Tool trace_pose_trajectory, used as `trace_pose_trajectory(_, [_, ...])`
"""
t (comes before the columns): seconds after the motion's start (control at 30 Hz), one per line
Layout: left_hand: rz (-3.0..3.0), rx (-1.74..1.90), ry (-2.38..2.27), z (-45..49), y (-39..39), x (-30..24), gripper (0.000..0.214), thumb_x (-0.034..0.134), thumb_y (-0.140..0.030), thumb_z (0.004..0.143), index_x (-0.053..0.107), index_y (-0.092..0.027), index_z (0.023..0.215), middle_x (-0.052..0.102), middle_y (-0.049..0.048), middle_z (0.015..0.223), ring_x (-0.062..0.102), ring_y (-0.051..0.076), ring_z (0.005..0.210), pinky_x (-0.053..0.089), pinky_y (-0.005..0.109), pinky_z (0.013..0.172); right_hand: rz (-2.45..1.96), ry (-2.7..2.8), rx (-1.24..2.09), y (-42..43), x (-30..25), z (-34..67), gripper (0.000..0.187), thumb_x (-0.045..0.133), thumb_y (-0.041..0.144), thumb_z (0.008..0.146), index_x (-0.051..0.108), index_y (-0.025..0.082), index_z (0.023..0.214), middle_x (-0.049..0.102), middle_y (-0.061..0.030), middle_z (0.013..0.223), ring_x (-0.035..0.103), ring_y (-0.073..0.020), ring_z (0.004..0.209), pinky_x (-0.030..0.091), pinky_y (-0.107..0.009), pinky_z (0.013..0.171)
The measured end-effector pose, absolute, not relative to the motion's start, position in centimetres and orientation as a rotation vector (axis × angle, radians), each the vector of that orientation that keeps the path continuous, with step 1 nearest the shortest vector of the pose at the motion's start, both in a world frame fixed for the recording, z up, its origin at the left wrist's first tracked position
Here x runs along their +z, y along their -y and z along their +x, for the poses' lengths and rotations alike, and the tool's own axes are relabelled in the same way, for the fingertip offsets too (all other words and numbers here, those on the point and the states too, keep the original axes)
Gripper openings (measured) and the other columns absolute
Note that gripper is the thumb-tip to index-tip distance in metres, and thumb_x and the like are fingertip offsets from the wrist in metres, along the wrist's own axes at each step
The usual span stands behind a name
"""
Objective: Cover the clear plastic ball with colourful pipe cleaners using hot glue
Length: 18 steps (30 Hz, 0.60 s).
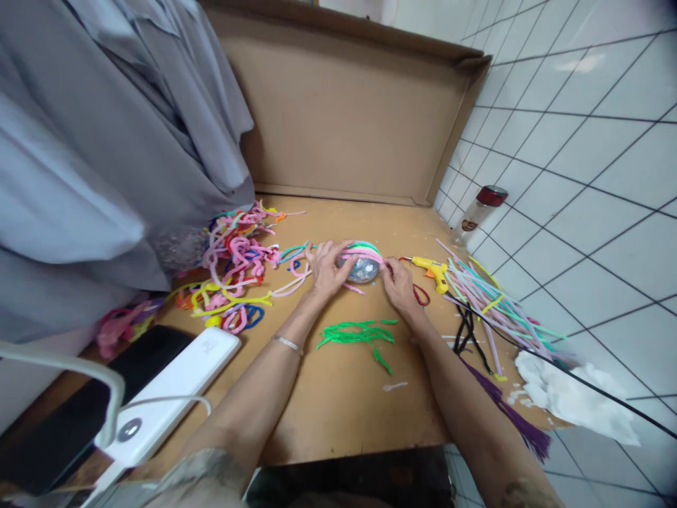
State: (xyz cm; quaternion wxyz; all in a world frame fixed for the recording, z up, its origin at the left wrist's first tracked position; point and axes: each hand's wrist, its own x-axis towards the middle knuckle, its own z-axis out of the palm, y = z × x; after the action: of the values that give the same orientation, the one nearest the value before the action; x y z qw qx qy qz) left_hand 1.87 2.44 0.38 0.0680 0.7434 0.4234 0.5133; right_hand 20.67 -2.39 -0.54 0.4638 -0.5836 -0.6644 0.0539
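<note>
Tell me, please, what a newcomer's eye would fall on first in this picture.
Probably the shiny round object between the left hand and the right hand, with coloured strips over its top. Next, perhaps, the bright tangled heap at the left of the table, then the yellow glue gun to the right of the hands and the green strands lower down the picture.

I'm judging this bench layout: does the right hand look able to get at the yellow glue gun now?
Probably yes: the yellow glue gun lies close beside the right hand with nothing visibly between, though that hand is busy at the round clear object.
</note>
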Motion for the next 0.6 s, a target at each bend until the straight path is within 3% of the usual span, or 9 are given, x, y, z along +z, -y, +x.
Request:
trace_pose_trajectory(0.33, [2.255,1.604,-1.118,1.95,-2.72,0.09,0.025,0.059,-0.046,0.09,0.077,-0.03,0.098,0.066,0.0019,0.085,0.061,0.018,0.085,0.025,0.052,0.109,-1.423,1.445,0.353,2.28,-0.63,20.88,0.032,0.046,0.048,0.086,0.061,0.02,0.085,0.065,-0.0029,0.071,0.061,-0.0201,0.068,0.045,-0.03,0.065])
trace_pose_trajectory(0.47, [2.187,1.599,-1.065,2.0,-2.62,0.3,0.029,0.058,-0.045,0.09,0.078,-0.025,0.094,0.064,0.0039,0.081,0.059,0.018,0.082,0.043,0.04,0.091,-1.455,1.462,0.318,2.45,-0.37,20.83,0.034,0.044,0.049,0.088,0.06,0.021,0.082,0.062,-0.001,0.066,0.059,-0.0188,0.065,0.043,-0.03,0.065])
trace_pose_trajectory(0.6, [2.122,1.628,-1.051,2.18,-2.48,0.36,0.03,0.057,-0.044,0.09,0.077,-0.022,0.09,0.064,0.0048,0.08,0.059,0.018,0.08,0.048,0.035,0.079,-1.437,1.445,0.321,2.48,-0.34,20.76,0.033,0.044,0.049,0.088,0.059,0.021,0.08,0.061,0.0001,0.064,0.058,-0.0179,0.064,0.043,-0.029,0.065])
